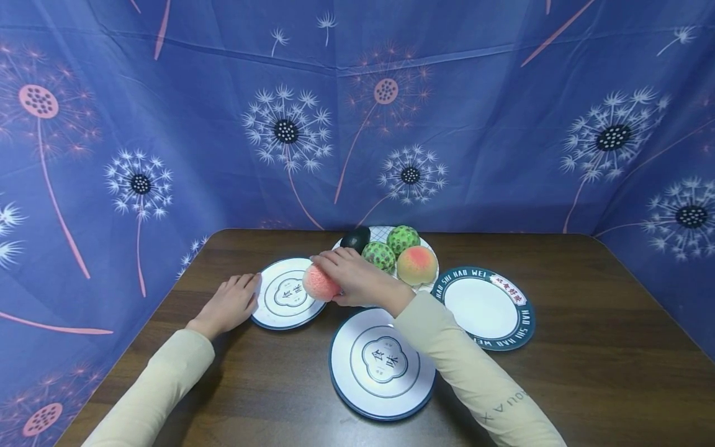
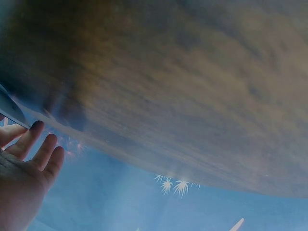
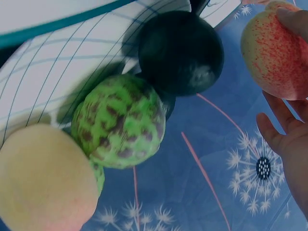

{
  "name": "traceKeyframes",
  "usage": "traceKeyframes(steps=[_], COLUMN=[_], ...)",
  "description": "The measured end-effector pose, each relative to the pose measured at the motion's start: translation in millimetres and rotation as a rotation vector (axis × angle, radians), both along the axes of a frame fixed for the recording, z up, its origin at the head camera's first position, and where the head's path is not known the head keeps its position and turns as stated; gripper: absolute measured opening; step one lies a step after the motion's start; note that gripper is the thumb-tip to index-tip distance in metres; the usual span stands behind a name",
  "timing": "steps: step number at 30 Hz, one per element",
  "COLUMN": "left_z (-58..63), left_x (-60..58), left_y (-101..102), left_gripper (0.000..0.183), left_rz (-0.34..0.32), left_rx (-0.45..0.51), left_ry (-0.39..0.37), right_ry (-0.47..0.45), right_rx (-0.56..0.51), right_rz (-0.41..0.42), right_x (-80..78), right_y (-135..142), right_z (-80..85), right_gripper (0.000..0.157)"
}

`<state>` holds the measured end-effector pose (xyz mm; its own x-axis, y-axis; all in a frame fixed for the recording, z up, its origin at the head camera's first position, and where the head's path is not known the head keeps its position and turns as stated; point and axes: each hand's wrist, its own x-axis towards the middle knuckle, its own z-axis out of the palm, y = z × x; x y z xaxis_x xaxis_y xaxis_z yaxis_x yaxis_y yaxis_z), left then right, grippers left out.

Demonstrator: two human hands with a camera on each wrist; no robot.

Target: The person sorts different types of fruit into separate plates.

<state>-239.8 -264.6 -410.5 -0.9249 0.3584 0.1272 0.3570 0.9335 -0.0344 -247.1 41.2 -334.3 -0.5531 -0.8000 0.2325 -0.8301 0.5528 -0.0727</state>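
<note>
My right hand [image 1: 357, 276] grips a pinkish-red peach [image 1: 321, 284] above the right part of the left plate [image 1: 274, 315]. In the right wrist view that peach [image 3: 269, 53] shows red speckles over yellow-green, with thumb and fingers on either side. My left hand [image 1: 228, 304] rests at the left rim of the same plate, its fingers extended; in the left wrist view the fingertips [image 2: 36, 126] are right at the plate's edge. Behind the right hand, a grid-patterned plate [image 1: 382, 232] holds a dark avocado [image 1: 355, 239], two green mottled balls [image 1: 403, 239] and a yellow-red peach [image 1: 417, 266].
A white plate with a blue rim [image 1: 385, 394] stands at the front middle, partly under the right sleeve [image 1: 447, 341]. To the right lies a plate with a wide teal lettered rim [image 1: 526, 323]. The brown wooden table [image 1: 603, 347] ends at a blue dandelion-print cloth [image 1: 480, 124].
</note>
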Motion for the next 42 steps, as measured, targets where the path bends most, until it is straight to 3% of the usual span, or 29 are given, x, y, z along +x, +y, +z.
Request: traceKeyframes(steps=[10,21,31,42], left_z=[-2.8,-2.3,-1.9,-3.6], left_x=[-2.2,-2.1,-2.0,-3.0], left_y=[-1.3,-1.4,-0.6,-2.1], left_gripper=[0.051,0.051,0.051,0.050], left_rz=[-0.021,-0.010,-0.007,-0.020], left_rx=[0.001,0.006,0.002,-0.005], left_ry=[0.018,0.001,-0.001,0.010], right_ry=[0.004,-0.058,-0.045,-0.099], right_rx=[0.037,0.112,0.100,0.110], right_rz=[0.036,0.005,-0.003,0.010], right_x=[-4.9,-4.8,-7.1,-7.4], right_y=[-25.2,-49.2,-63.7,-75.5], right_z=[-8.8,-17.5,-28.5,-34.1], right_gripper=[0.078,0.077,0.074,0.075])
